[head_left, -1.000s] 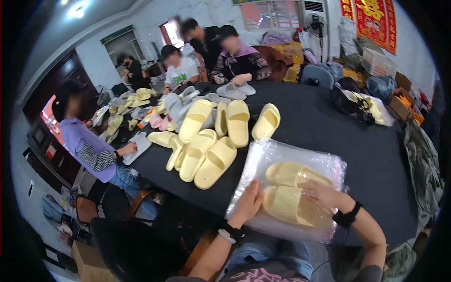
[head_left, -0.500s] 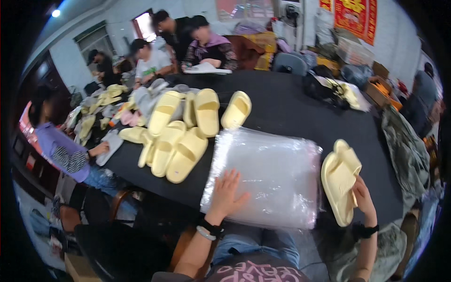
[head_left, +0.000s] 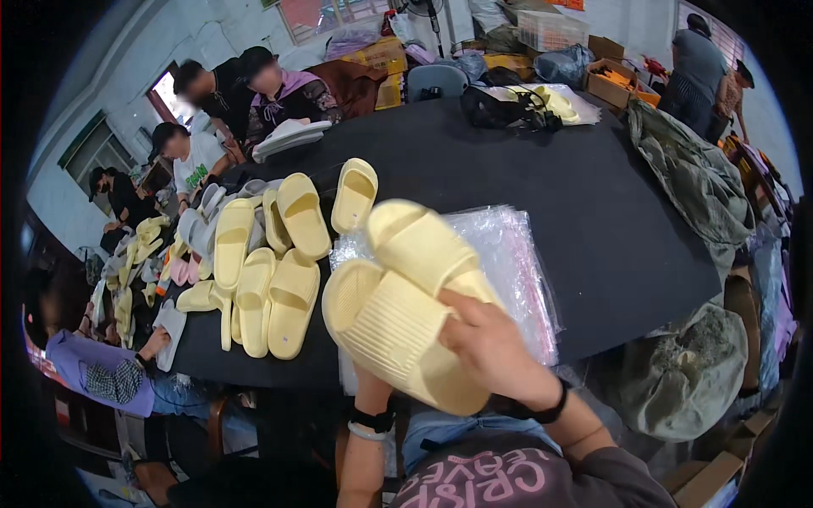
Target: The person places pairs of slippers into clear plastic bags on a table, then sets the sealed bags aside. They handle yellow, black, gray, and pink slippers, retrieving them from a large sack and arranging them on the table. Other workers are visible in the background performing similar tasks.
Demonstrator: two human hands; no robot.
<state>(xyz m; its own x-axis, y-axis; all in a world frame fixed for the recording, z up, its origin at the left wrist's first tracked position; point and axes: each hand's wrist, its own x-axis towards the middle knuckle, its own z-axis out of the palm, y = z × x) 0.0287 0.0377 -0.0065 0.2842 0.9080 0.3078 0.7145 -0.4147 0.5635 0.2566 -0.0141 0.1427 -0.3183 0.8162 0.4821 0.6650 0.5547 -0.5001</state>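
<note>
A pair of pale yellow slippers [head_left: 406, 330] is held up over the stack of clear plastic bags [head_left: 525, 279], covering much of it. My right hand [head_left: 500, 347] grips the pair from the right, thumb and fingers at the inner sides of the two slippers. Below them my left hand [head_left: 371, 388] reaches in behind the near slipper; its fingers are hidden, so whether it grips cannot be seen. Left of the bags lie several more yellow slippers [head_left: 293, 305], and a single one [head_left: 354, 196] rests just beyond the stack's far left corner.
The black table [head_left: 627, 245] runs far ahead and to the right. Grey slippers [head_left: 196, 227] are heaped at the left, where a person in a purple top [head_left: 93, 364] holds one. Others work beyond. A black bag [head_left: 500, 114] lies at the far edge; green sacking [head_left: 686, 169] hangs at the right.
My right hand has brought the slippers from the table's right side to above the bags. My left hand, flat on the bags before, is now behind the slippers. The view has swung right.
</note>
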